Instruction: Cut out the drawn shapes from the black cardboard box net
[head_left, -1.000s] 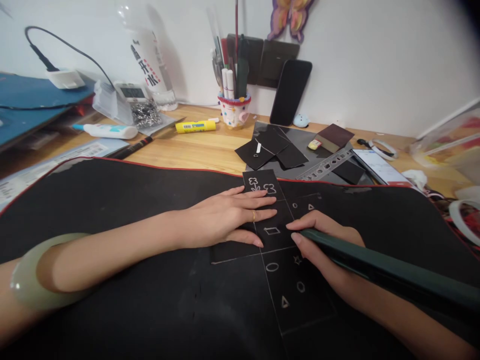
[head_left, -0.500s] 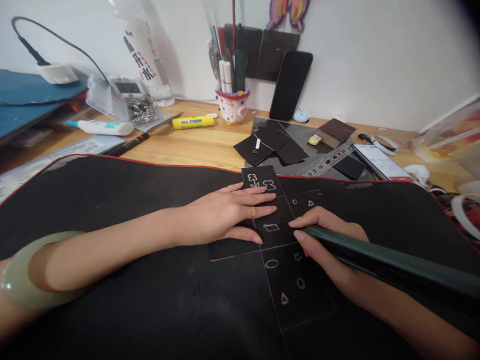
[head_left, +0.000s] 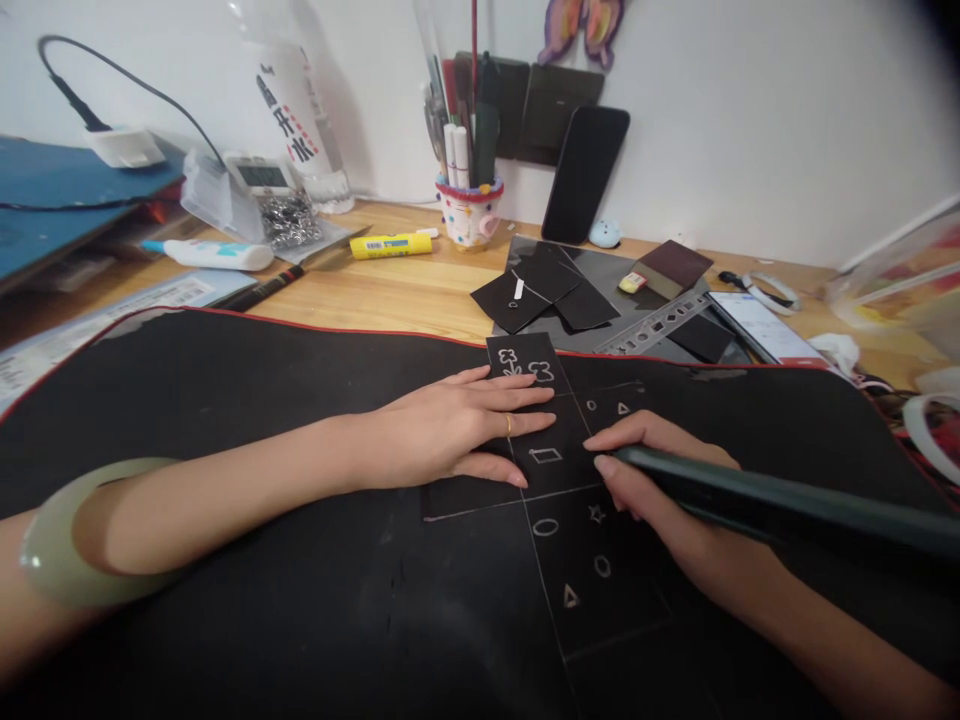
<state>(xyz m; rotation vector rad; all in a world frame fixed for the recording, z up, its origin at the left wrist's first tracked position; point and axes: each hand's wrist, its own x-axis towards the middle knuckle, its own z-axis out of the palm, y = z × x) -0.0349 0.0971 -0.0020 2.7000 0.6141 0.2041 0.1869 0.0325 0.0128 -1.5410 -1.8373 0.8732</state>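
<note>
My left hand (head_left: 457, 425) lies flat with its fingers apart, holding down a black paper (head_left: 559, 425) cut in a cross-like layout. White lines divide the paper into panels, with flowers, a slanted rectangle, an oval, a star, a hexagon and triangles drawn on them. My right hand (head_left: 660, 465) is closed around a dark green pen (head_left: 750, 490), gripped between thumb and fingers at the right edge of the middle panel. The pen's tip is hidden by the fingertips, so I cannot tell whether it touches the paper.
A black mat (head_left: 262, 400) with a red edge covers the desk front. Behind it are black paper scraps (head_left: 517, 300), a stencil ruler (head_left: 660, 322), a yellow glue stick (head_left: 391, 245), a decorated pen cup (head_left: 470, 215), a leaning phone (head_left: 585, 175) and a water bottle (head_left: 296, 120).
The whole view has shifted slightly. My right hand and the pen have barely moved relative to the paper, and my left hand stays in place on it.
</note>
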